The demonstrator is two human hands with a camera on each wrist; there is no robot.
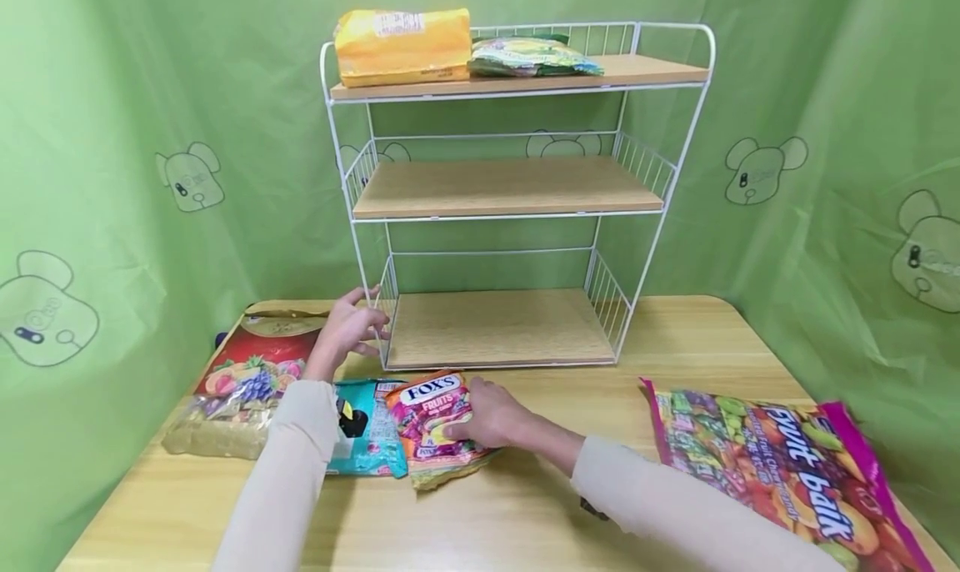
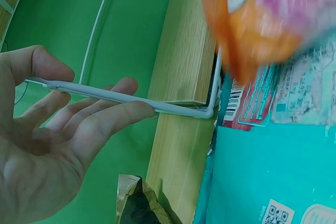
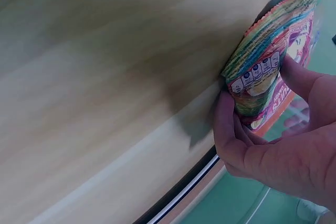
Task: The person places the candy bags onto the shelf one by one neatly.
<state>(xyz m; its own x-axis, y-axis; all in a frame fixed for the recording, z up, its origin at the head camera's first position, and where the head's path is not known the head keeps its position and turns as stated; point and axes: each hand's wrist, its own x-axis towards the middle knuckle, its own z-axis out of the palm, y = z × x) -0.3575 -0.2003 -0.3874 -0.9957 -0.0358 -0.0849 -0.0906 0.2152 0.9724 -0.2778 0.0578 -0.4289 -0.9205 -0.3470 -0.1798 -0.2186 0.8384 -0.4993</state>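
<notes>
My right hand (image 1: 491, 413) grips the right side of an orange and purple Fox's fruit candy bag (image 1: 431, 409), thumb on the printed front. In the right wrist view, the fingers curl under the candy bag (image 3: 278, 61), which is tilted over the table. My left hand (image 1: 351, 330) holds the lower left post of a white wire shelf rack (image 1: 491, 359). The left wrist view shows thumb and fingers on opposite sides of the white post (image 2: 115, 96). A teal packet (image 1: 367, 447) lies on the table, partly behind the Fox's bag and left forearm.
A large red and gold bag (image 1: 247, 380) lies left of the rack. At the right lies a Fruit Balik candy bag (image 1: 772, 464). On the top shelf are a yellow packet (image 1: 405, 51) and a green and white packet (image 1: 528, 57). Green curtains (image 1: 810, 80) surround the table.
</notes>
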